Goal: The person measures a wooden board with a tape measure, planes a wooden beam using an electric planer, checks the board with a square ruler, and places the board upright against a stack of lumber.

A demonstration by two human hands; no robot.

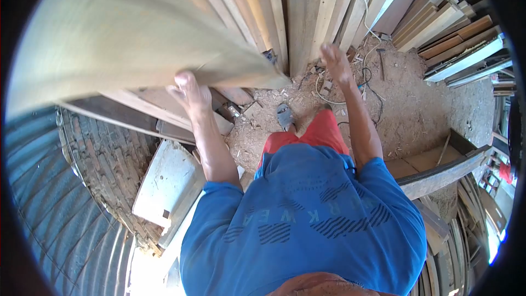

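A wide, pale wooden board (126,38), blurred by motion, fills the upper left and narrows toward the middle of the view. At its lower edge is my left hand (193,94), with the thumb side against the board and the fingers bent around the edge, partly hidden. My right hand (337,64) is raised to the right of the board, apart from it, in front of the upright planks (307,16). Its fingers are smeared by motion, and nothing can be made out in them.
Chips and sawdust cover the floor (405,98), where a hammer (382,64) and a cable (366,79) lie. More timber (438,24) leans at the upper right. A wooden trough (444,172) stands at the right, a white panel (167,186) at the lower left beside corrugated metal (60,203).
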